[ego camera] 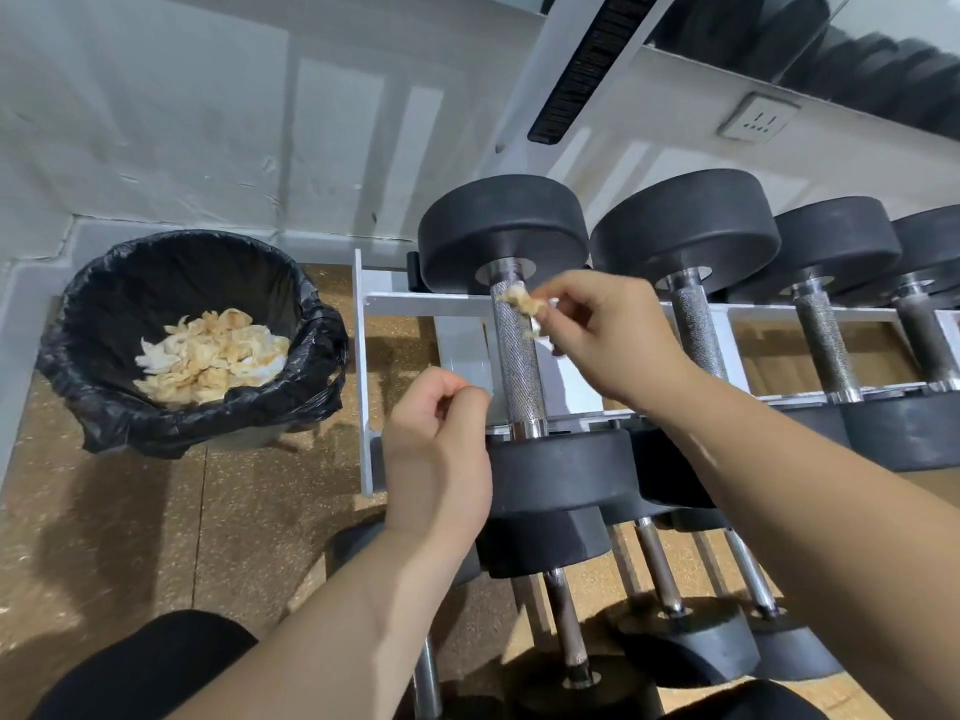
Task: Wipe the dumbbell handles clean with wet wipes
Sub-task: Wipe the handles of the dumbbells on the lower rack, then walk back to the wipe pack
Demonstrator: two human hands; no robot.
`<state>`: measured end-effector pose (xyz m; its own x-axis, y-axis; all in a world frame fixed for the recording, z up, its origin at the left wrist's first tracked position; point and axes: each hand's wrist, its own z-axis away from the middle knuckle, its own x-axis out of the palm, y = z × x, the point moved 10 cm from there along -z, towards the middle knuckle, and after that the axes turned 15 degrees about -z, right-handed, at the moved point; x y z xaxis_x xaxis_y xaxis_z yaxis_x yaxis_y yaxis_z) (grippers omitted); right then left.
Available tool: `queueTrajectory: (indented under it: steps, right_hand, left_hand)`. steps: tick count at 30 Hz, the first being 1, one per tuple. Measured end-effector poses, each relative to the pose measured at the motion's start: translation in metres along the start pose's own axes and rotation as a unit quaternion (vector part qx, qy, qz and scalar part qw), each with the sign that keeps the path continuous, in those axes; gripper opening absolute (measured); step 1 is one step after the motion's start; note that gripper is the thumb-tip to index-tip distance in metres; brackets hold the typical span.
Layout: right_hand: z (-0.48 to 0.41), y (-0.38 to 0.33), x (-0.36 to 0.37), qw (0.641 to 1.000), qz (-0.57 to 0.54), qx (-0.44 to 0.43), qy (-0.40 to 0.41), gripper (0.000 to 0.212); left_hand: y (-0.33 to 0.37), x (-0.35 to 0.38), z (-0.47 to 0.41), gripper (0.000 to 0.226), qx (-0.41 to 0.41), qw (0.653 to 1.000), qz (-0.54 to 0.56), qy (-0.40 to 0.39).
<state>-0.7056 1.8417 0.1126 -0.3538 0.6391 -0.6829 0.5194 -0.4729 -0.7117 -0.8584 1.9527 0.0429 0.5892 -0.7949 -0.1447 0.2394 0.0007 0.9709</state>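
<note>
Bare forearms (358,615), black trousers (145,667)

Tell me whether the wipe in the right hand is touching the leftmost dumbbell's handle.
Touching. Head view: the wipe, pinched by the right hand, lies against the handle near its far end, no gap.

Bright, even indoor light, probably from overhead, fills the view. The black-lined bin (156,283) casts a soft shadow onto the floor (130,511) below it, and glints run along its rim. Above the bin the white wall (182,122) shows pale glare streaks. Right of the bin the rack (415,304) bows with wide-angle distortion, and the edge of the right forearm (779,485) smears slightly.
</note>
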Motion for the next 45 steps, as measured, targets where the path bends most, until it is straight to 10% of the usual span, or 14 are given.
queueTrajectory:
  steps: [4,9,16,21,31,45]
  right_hand:
    - [0.023,0.023,0.012,0.982,-0.106,0.129,-0.083,0.019]
    - [-0.002,0.041,0.022,0.945,-0.267,0.188,0.020,0.020]
    - [0.041,0.031,0.024,0.958,-0.099,0.151,-0.222,0.017]
    - [0.026,0.007,-0.019,0.962,-0.193,0.130,-0.140,0.013]
    - [0.044,-0.081,-0.097,0.950,-0.243,0.179,-0.081,0.009]
    - [0.083,-0.266,-0.313,0.921,-0.322,0.215,-0.051,0.013]
  left_hand:
    - [-0.010,0.002,-0.001,0.018,-0.028,0.999,0.024,-0.004]
    - [-0.016,0.005,-0.002,0.015,-0.039,0.999,-0.018,-0.012]
    - [-0.004,-0.009,0.002,0.018,-0.020,0.991,-0.118,0.059]
    - [0.012,-0.014,0.005,0.012,-0.040,0.975,-0.208,0.068]
    - [0.172,0.037,0.041,0.013,-0.076,0.979,-0.123,-0.144]
    - [0.430,0.009,0.152,0.011,-0.126,0.987,-0.007,-0.097]
